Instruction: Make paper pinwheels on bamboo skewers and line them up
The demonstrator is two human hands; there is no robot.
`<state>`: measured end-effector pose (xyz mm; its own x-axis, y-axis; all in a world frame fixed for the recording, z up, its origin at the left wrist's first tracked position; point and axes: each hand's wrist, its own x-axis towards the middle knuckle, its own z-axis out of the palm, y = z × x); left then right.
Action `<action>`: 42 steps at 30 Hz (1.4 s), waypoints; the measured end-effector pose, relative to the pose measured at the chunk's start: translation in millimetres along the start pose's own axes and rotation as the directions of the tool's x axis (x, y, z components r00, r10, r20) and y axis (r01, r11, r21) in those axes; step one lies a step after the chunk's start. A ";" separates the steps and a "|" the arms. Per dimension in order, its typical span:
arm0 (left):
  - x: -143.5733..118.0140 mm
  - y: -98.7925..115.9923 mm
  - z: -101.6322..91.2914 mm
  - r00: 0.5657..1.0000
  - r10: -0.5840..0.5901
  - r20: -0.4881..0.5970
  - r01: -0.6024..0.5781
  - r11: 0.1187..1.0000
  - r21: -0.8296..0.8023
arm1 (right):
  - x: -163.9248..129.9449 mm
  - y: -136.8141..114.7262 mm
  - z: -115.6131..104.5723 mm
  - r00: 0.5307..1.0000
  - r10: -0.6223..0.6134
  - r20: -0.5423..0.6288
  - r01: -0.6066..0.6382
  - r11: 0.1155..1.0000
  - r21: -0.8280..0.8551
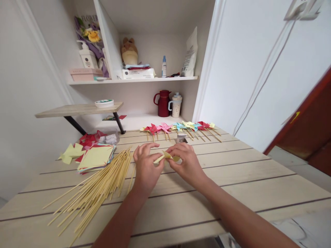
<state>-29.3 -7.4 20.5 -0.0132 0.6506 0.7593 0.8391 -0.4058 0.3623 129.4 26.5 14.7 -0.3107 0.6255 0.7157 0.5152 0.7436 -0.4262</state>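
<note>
Pale wooden planks make up the table [232, 179], which runs from the near edge back to a white shelved alcove. Nearest on the left lies a loose fan of bamboo sticks [98, 187], their far tips reaching toward the left hand [147, 165]. That hand and the right hand [186, 162] meet over the middle of the table, both pinching a small piece of yellow paper [168, 156] that is partly folded; the left fingers close on its left tip and the right fingers curl over its right side, so its exact shape is hard to tell. Judging by this, the step in hand is folding or gathering the paper's corners into a pinwheel head; the next move would call for keeping the corners held together at the centre without letting them spring open. Left of the hands sits a stack of coloured paper squares [96, 156], with red and yellow offcuts [77, 146] beyond it. Just beyond the hands stands a small clear jar [181, 137], and farther back lies a row of finished pinwheels [181, 128] on sticks. Farthest, a red jug [163, 103] and a speckled mug [176, 105] stand in the alcove.
</note>
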 end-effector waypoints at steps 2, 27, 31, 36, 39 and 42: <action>1.0 -0.1 1.1 0.996 -0.091 0.018 0.092 0.993 -0.068 | -0.4 -0.7 0.3 1.000 0.010 -0.023 -0.010 1.000 0.001; -0.6 -32.1 12.8 0.666 -0.721 0.191 0.631 0.407 -0.661 | 27.4 69.5 -42.3 0.772 0.629 0.094 -0.593 0.659 0.463; -2.3 -26.5 17.9 0.706 -0.682 0.190 0.602 0.435 -0.670 | 25.2 59.6 -29.4 0.792 0.583 0.183 -0.599 0.682 0.420; -2.5 -24.8 16.0 0.747 -0.631 0.206 0.562 0.435 -0.703 | 26.4 31.4 -3.6 0.768 0.481 0.423 -0.640 0.603 0.476; -2.8 -26.4 15.1 0.765 -0.607 0.215 0.550 0.443 -0.708 | 31.5 16.0 9.2 0.797 0.343 0.497 -0.593 0.598 0.539; -3.7 -26.3 15.7 0.771 -0.595 0.227 0.555 0.452 -0.698 | 32.8 5.2 19.1 0.827 0.292 0.481 -0.552 0.583 0.596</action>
<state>-42.8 10.9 -0.4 -0.3860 0.8887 0.2472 -0.0075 -0.2710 0.9626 106.6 55.4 25.3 -0.4904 0.8479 0.2015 -0.0038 0.2291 -0.9734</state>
